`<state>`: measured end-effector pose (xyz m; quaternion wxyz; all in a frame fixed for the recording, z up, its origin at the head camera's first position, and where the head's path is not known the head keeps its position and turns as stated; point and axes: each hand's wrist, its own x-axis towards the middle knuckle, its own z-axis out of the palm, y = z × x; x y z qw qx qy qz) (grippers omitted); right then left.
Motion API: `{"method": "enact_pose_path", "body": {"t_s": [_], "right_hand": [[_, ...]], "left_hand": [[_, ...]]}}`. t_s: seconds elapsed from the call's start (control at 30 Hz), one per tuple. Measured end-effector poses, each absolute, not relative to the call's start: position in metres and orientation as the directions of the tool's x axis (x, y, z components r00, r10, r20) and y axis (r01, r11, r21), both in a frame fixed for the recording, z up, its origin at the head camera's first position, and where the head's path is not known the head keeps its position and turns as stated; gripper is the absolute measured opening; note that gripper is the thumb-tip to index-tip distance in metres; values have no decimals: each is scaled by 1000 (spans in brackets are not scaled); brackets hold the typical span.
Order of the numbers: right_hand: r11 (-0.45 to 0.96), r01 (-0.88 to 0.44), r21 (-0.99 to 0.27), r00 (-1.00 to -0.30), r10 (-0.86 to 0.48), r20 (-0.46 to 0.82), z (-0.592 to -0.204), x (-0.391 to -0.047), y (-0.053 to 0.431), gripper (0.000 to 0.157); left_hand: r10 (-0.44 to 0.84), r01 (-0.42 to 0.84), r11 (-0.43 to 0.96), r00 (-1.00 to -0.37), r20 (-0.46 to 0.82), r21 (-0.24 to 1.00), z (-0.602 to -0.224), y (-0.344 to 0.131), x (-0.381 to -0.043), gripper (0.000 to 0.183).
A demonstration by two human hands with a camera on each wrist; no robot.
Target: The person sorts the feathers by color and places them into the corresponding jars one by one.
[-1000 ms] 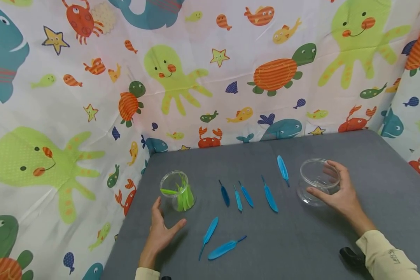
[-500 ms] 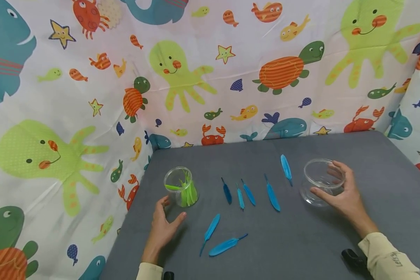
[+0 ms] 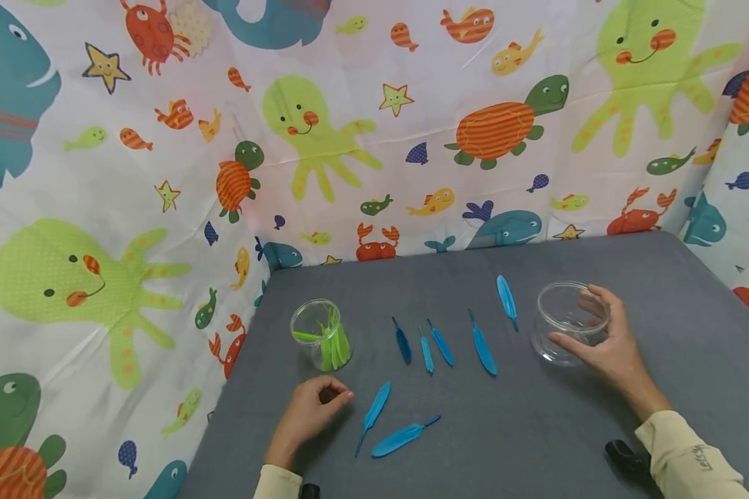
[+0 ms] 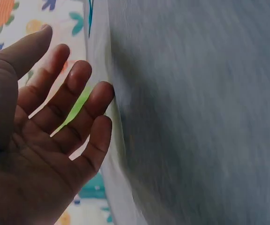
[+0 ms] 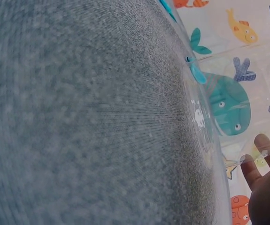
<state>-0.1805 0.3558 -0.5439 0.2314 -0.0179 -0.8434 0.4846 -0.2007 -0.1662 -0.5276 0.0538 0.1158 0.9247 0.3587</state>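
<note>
My right hand point(image 3: 621, 357) grips a clear jar point(image 3: 551, 339) at the right of the grey table, thumb in front and fingers round its far side. In the right wrist view the fingers point(image 5: 266, 150) curve along the clear wall. My left hand point(image 3: 312, 414) hovers at the left with loosely curled fingers and holds nothing. In the left wrist view its palm point(image 4: 36, 159) is bare. Just right of it lies a blue feather point(image 3: 375, 409), with another blue feather point(image 3: 399, 441) beyond. A second clear jar point(image 3: 306, 355) holds several slim bright-green pieces point(image 3: 334, 348).
Across the middle lie a dark blue feather point(image 3: 402, 344), a small light-blue feather point(image 3: 427, 355) and a longer blue feather point(image 3: 484, 352). Another blue feather point(image 3: 507, 302) is near the right jar. A sea-animal curtain point(image 3: 349, 138) borders the table's back and sides.
My left hand has moved from beside the green-filled jar towards the front right, and its fingers have drawn in. My right hand stays on the clear jar.
</note>
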Motion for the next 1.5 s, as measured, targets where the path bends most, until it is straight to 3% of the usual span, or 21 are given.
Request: {"method": "enact_pose_path", "body": {"t_s": [0.37,0.7,1.27,1.5], "right_hand": [[530,-209,-822,-888,250,387,-545,-179,357,107],[536,-201,-820,-890,249,381,-544,-178,354,107],[534,-206,-820,-889,248,385,-548,-178,353,106],[515,-210,-831,-887,256,383,-546,-178,353,106]], "left_hand": [[429,244,697,-895,-120,674,-521,-137,-212,23],[518,376,696,-853,-65,611,-512,-115,-214,23],[637,591,755,-763,-105,284,-520,-71,-193,48],[664,625,735,-742,-91,264,-518,-64,-189,37]]}}
